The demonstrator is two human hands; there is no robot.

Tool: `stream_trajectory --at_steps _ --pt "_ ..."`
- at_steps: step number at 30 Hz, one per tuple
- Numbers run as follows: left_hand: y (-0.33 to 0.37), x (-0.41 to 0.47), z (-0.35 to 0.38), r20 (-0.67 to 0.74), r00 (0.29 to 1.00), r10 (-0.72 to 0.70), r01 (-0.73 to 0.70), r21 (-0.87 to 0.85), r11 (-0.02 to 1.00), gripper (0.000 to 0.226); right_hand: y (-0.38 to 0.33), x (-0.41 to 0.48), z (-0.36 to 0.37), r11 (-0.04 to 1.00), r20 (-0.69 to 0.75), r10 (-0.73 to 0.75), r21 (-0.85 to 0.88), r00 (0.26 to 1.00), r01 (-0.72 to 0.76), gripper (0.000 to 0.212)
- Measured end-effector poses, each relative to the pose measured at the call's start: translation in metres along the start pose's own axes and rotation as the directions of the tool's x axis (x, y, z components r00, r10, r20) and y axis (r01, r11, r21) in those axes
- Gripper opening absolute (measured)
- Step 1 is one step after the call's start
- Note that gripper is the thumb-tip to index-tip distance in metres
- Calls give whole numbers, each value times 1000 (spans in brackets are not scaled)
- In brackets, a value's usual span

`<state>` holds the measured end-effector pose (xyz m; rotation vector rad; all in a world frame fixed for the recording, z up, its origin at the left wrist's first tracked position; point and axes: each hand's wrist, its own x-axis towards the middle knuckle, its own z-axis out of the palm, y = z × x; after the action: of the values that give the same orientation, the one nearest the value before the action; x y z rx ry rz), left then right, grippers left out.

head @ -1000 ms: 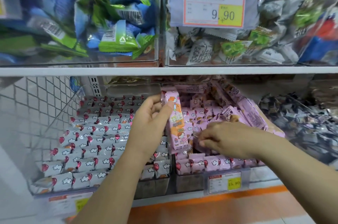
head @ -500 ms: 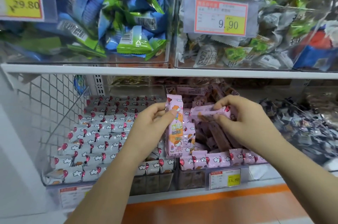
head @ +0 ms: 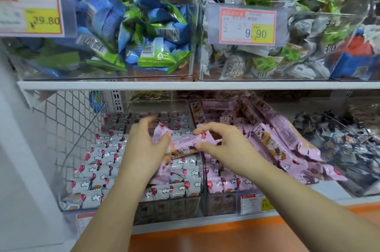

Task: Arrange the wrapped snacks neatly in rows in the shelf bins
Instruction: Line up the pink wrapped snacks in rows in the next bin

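left bin (head: 164, 207): grey balloon-print snacks (head: 102, 161) in neat rows | left hand (head: 144, 149): fingers curled, gripping a pink bar (head: 185, 142) above where the bins meet | right hand (head: 224, 144): pinching that bar's other end | right bin (head: 222, 203): pink snacks (head: 277, 144), front row tidy, jumbled behind

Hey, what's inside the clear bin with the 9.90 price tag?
Loose grey and green wrapped snacks, heaped, not in rows. The price tag hides whatever lies behind it.
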<state>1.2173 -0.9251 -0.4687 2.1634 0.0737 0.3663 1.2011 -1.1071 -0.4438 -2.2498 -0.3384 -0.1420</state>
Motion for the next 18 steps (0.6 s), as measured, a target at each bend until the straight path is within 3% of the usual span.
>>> stream_trajectory --at_steps 4,7,10,12,15,18 --pt "2 -5 5 22 981 193 -190 319 929 39 6 9 -5 994 119 -58 -87 991 69 29" --pt "11 -8 6 164 926 340 -373 266 889 26 11 11 -22 998 190 -34 63 981 22 31" --pt "14 -11 9 295 888 352 -410 162 898 28 22 16 -50 997 290 -10 82 957 -15 24" --pt "13 -10 9 300 886 355 -405 126 905 29 28 18 -65 996 424 47 51 905 -75 24" --pt "15 -6 11 292 891 347 -390 102 915 28 30 25 -79 989 616 143 -59 775 -136 44" --pt "18 -2 16 301 887 350 -395 101 913 28 26 30 -77 963 754 250 -261 607 -73 62"
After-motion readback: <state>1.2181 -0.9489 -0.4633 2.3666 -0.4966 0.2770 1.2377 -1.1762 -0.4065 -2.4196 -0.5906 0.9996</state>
